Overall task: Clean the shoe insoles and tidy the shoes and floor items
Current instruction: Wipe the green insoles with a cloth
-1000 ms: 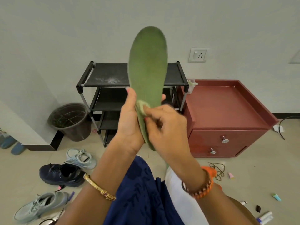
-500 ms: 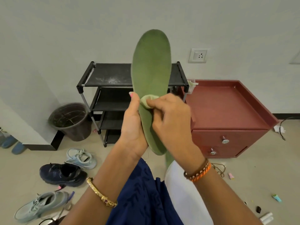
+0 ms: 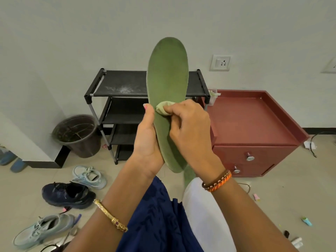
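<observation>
the green insole [image 3: 167, 84] stands upright in front of the person, its heel end gripped by the left hand [image 3: 148, 140], fingers wrapped round its edge. the right hand [image 3: 189, 128] pinches a small pale cloth [image 3: 163, 109] against the insole's middle, just beside the left thumb. likely risk: hard rubbing could bend the unsupported toe end or twist the insole out of the one-handed grip. a second insole [image 3: 189, 176] shows below the hands. counted: two insoles, one cloth, three shoes [image 3: 68, 194] on the floor left of the hands, with a further blue pair at the left edge.
</observation>
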